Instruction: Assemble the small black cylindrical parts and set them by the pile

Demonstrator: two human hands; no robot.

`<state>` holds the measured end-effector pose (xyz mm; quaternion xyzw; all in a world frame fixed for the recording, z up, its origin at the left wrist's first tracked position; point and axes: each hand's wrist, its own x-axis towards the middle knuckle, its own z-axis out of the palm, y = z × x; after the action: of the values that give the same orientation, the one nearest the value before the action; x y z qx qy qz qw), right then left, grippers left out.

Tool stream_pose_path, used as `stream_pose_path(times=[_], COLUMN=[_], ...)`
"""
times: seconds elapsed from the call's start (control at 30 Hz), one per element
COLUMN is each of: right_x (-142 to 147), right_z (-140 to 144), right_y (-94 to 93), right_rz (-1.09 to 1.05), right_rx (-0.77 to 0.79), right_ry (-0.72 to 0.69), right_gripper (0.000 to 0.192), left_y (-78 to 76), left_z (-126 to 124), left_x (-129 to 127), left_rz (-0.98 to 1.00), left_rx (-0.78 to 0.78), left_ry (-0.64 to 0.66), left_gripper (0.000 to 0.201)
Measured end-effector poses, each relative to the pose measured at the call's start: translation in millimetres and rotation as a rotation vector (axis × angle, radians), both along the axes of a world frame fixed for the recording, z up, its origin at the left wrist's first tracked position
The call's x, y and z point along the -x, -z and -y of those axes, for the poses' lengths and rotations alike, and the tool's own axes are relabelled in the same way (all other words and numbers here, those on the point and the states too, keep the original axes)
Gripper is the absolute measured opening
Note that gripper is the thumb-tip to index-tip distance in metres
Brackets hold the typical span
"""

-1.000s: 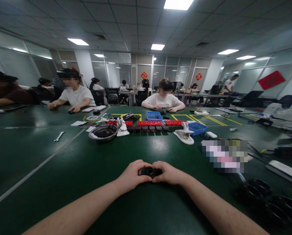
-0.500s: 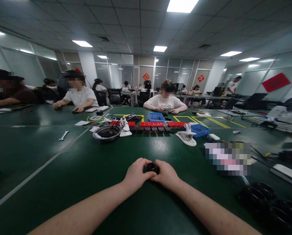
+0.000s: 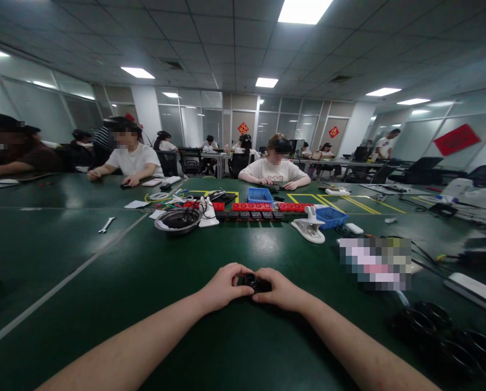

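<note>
Above the green tabletop point(image 3: 194, 347), at the middle of the head view, is a small shiny black round part point(image 3: 250, 280) with an opening in its top. My left hand point(image 3: 223, 288) grips its left side, thumb in front and fingers behind. From the right, my right hand point(image 3: 282, 290) closes on the dark side of the same piece, its thumb low and its fingertips on top. Whether that dark side is a second part I cannot tell. Several black rings point(image 3: 425, 320) lie at the lower right, nearest my right forearm.
Beyond my hands stand a metal bowl point(image 3: 178, 230), a white clip stand point(image 3: 309, 231), a blue bin point(image 3: 331, 217) and red strips point(image 3: 251, 206). A wrench point(image 3: 106, 225) lies at left. Cables and a blurred pack point(image 3: 373, 263) lie at right. A person point(image 3: 273, 169) sits opposite.
My right hand has shifted slightly right and its thumb and fingers are further apart, baring more of the black part's right side. The part has moved slightly left with my left hand.
</note>
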<state>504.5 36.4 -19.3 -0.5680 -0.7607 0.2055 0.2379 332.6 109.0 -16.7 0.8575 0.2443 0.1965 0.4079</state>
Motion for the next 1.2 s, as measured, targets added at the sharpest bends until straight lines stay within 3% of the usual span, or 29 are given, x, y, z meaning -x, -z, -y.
stream_pose_path(times=[0.77, 1.2], right_x=[-6.7, -6.2], right_z=[-2.2, -4.9], right_y=[-5.6, -2.4], right_rz=[-0.025, -0.098], right_rx=[0.046, 0.105], right_ry=[-0.089, -0.027], right_gripper=[0.016, 0.017], left_y=[-4.9, -3.9], left_z=[4.4, 4.4], left_x=[-1.1, -3.5], left_rz=[-0.028, -0.023], left_rx=[-0.005, 0.016], left_ry=[-0.011, -0.024], left_gripper=[0.032, 0.032])
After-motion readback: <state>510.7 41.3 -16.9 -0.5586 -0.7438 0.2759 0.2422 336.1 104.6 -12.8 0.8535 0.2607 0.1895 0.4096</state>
